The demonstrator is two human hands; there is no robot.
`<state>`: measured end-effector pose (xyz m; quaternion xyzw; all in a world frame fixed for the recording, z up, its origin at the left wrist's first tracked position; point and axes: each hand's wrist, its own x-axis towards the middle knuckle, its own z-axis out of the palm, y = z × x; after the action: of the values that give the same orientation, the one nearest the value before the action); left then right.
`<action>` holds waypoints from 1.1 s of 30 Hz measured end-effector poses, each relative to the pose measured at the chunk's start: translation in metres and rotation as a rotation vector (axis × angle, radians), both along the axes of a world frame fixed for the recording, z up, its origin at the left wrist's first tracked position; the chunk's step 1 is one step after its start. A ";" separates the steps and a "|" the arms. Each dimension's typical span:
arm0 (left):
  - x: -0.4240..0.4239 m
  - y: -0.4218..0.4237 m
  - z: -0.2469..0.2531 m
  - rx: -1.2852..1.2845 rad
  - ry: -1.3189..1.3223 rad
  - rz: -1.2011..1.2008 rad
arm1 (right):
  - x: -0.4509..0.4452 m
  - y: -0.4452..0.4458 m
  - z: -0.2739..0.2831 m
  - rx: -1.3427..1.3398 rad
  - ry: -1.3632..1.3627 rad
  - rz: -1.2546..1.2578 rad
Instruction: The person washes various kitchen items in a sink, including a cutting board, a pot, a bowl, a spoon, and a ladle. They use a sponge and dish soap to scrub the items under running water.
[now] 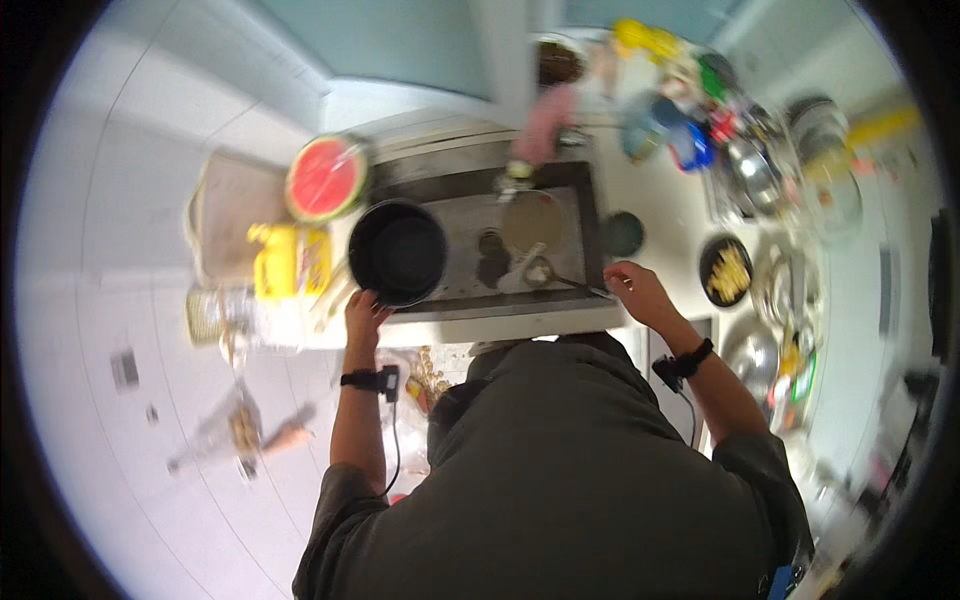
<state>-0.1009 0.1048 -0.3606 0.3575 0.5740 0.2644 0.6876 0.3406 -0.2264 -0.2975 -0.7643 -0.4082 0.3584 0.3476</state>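
Note:
My left hand (pixel 365 313) grips the near rim of a deep black pot (pixel 397 253), which is tilted so its dark inside faces me. The pot overlaps the left end of a dark-rimmed sink (pixel 457 281). My right hand (pixel 639 294) is at the sink's right front corner, its fingers bent. Close to those fingers ends the handle of a ladle (pixel 538 271) lying in the basin; blur hides whether they touch it. A round, pale bowl (pixel 534 223) sits in the basin behind the ladle, below a blurred faucet (pixel 517 178).
Left of the sink are a cut watermelon (pixel 327 178) and a yellow jug (pixel 289 262). To the right are a dark round object (pixel 623 234), a black bowl of pale yellow pieces (pixel 727 271) and metal bowls (pixel 752 176). Something pink (pixel 547 124) is behind the faucet.

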 end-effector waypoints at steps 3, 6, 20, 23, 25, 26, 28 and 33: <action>-0.012 -0.012 0.011 -0.034 -0.080 0.105 | -0.033 0.099 0.075 0.129 -0.033 0.302; -0.025 -0.018 0.023 -0.085 -0.148 0.206 | -0.086 0.203 0.118 0.352 -0.169 0.607; -0.052 0.009 0.067 -0.129 -0.368 0.387 | -0.369 0.595 0.085 0.419 -0.892 1.209; -0.059 0.008 0.061 -0.133 -0.394 0.407 | -0.383 0.608 0.070 0.395 -0.947 1.263; -0.064 0.006 0.058 -0.144 -0.406 0.428 | -0.396 0.614 0.066 0.325 -0.926 1.257; -0.066 0.005 0.059 -0.152 -0.413 0.437 | -0.397 0.615 0.064 0.317 -0.893 1.245; -0.066 0.005 0.056 -0.158 -0.419 0.430 | -0.392 0.629 0.059 0.323 -0.894 1.297; -0.063 0.009 0.057 -0.151 -0.417 0.473 | -0.382 0.639 0.070 0.008 -0.582 1.355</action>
<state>-0.1643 0.1140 -0.3038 0.1003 0.5059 0.4412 0.7344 -0.0418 0.4129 -0.2277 -0.4074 -0.8679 0.2755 -0.0695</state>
